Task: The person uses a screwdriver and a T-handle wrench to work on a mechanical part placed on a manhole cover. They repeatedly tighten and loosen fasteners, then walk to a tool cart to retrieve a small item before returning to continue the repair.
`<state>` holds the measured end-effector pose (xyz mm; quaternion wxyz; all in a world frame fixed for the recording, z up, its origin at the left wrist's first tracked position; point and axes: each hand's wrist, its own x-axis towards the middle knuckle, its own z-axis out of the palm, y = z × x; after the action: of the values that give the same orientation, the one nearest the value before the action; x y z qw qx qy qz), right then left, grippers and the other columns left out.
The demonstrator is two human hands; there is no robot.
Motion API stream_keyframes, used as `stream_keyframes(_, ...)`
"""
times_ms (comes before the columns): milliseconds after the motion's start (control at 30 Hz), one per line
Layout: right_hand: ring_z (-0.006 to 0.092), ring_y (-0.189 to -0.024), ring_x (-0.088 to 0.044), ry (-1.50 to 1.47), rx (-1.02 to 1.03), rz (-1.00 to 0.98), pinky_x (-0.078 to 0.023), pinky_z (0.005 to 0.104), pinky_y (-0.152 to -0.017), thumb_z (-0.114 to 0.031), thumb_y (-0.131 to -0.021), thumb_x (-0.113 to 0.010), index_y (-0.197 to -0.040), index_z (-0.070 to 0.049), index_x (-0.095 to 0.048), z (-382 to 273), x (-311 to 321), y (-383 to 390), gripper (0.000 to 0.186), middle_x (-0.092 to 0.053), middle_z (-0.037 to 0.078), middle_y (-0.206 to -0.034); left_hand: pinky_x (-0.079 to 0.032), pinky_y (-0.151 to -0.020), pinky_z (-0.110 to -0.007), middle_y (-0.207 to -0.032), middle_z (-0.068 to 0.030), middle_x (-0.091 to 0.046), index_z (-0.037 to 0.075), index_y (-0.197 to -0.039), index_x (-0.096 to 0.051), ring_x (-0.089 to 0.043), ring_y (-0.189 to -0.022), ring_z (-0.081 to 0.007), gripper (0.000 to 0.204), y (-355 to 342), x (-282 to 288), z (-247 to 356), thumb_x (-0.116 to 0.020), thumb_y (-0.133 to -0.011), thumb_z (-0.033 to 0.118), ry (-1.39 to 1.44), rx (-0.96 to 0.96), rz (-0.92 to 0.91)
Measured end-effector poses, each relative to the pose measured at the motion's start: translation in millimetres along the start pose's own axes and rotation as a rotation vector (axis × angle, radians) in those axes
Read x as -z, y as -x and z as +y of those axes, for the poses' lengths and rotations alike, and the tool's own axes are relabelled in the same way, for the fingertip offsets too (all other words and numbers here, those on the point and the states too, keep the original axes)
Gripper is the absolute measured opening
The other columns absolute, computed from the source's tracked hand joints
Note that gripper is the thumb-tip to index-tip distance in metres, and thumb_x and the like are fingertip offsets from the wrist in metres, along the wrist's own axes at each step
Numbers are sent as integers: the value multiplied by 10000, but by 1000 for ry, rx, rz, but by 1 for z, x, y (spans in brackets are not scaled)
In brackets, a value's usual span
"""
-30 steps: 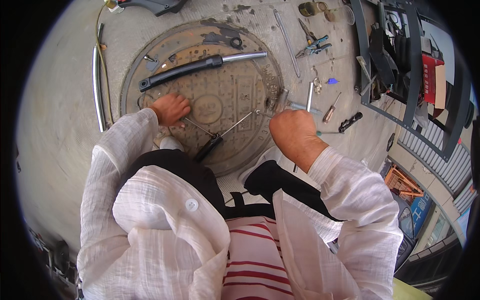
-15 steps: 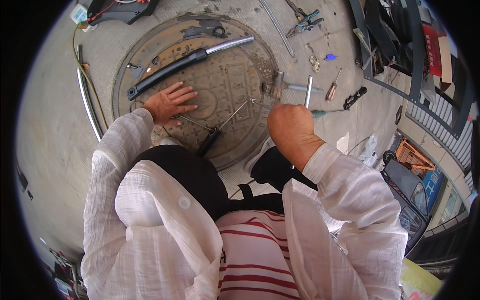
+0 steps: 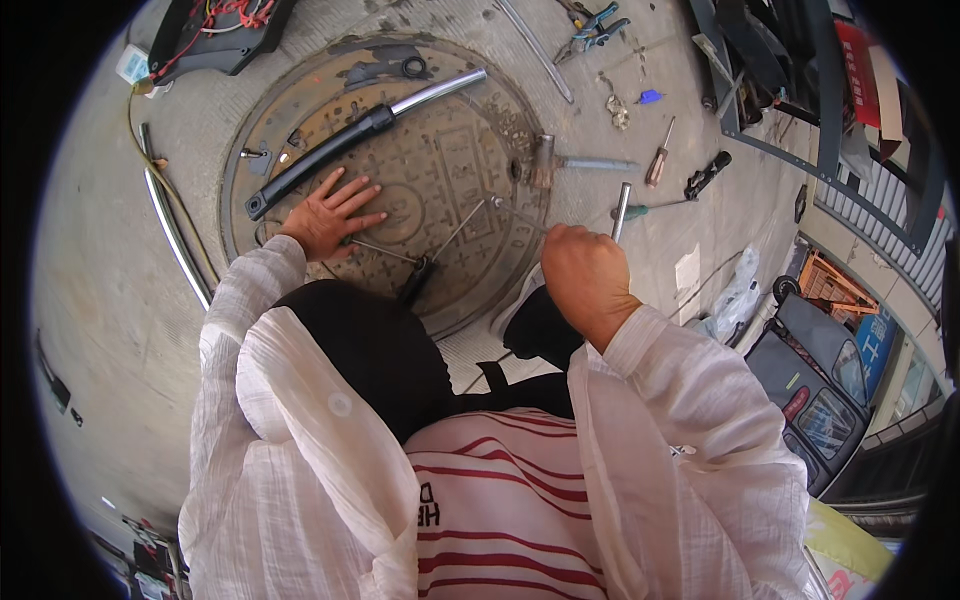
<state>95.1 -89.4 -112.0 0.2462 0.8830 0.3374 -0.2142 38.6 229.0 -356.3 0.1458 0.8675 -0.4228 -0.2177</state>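
My left hand [image 3: 332, 216] lies palm down on a round manhole cover [image 3: 450, 300], fingers spread. Under its thumb side sits a screwdriver [image 3: 378, 247] with a dark green handle, its shaft reaching a short black cylinder [image 3: 414, 284] near my knee. From that cylinder a thin rod [image 3: 460, 228] slants up to the right. My right hand [image 3: 587, 285] is a fist around a shiny metal bar [image 3: 622, 208], whose lower part is hidden. A slim metal shaft [image 3: 520, 214] runs from the fist to that rod's end; I cannot tell whether shaft and bar are joined.
Beyond my left hand lies a black tube with a chrome end [image 3: 330, 150]. To the right are a hammer [image 3: 543, 160], screwdriver [image 3: 660, 152] and pliers [image 3: 597, 32]. A dark metal frame [image 3: 790, 160] stands at far right; a curved chrome tube [image 3: 172, 225] lies left.
My right fist and the shiny bar have drawn back toward me and slightly right, exposing more of the slim shaft. My left hand stays flat. The whole view has shifted a little.
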Motion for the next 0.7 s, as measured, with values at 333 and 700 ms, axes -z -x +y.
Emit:
stream_keyframes(333,159,-605,-621,25,-32,20,-478,269,-545,-131,-763,-590,-735,-106,-561,10,-21,20,47,-587,19,-681,-103,-1209,-545,-1584,-33,-227,345,-1455,-403,-166,-1477,-249,702,-3,0,-1,-660,-820,496,14,6,-4)
stream_keyframes(700,154,-574,-606,37,-78,51,-468,284,-532,-287,-878,-630,-743,-133,-515,17,-51,35,236,-540,3,-660,-109,-1201,-568,-1584,-35,-227,368,-1460,-383,-175,-1476,-252,690,-4,-2,0,-639,-834,511,0,6,-9)
